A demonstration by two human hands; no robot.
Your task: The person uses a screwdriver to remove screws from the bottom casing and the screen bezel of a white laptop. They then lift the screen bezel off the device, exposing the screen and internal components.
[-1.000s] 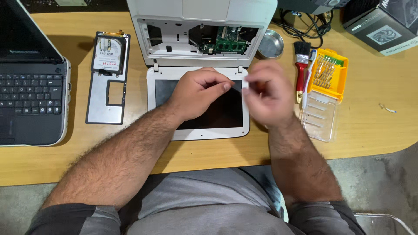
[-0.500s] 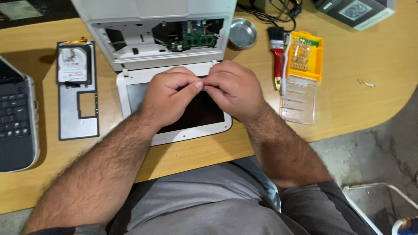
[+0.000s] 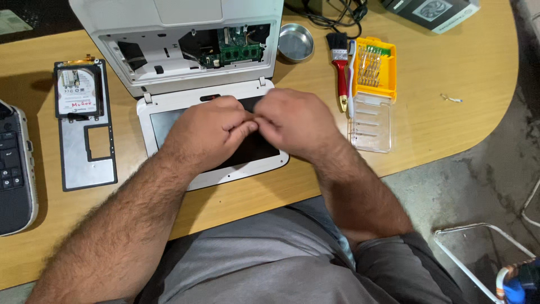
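Left hand (image 3: 205, 132) and right hand (image 3: 295, 124) together at frame centre, fingertips meeting over the dark screen (image 3: 253, 149) of the white laptop (image 3: 169, 34). Left fingers (image 3: 244, 128) curled, pinched against those of the right hand; anything held between them hidden, cannot tell. Right fingers bent inward, knuckles up, grip state likewise not discernible.

Laptop opened flat on the wooden worktop (image 3: 450, 62), base at 12 o'clock with bottom cover off, green circuit board (image 3: 239, 52) exposed. Screen half nearest the body, at 6 o'clock from the base, lying under both hands.

At 9 o'clock from the hands: hard drive (image 3: 77, 90) seated in the top of a grey cover plate (image 3: 87, 152). Further toward 9 o'clock, edge of a second laptop (image 3: 14, 169), keyboard partly in view.

At 1 o'clock: small round metal dish (image 3: 296, 42). At 2 o'clock: red-handled brush (image 3: 340, 70), just beside an open yellow screwdriver case (image 3: 377, 67), clear lid (image 3: 370, 123) folded out toward 3 o'clock. Cables (image 3: 326, 12) at top edge. Grey trousers (image 3: 264, 264) at 6 o'clock.
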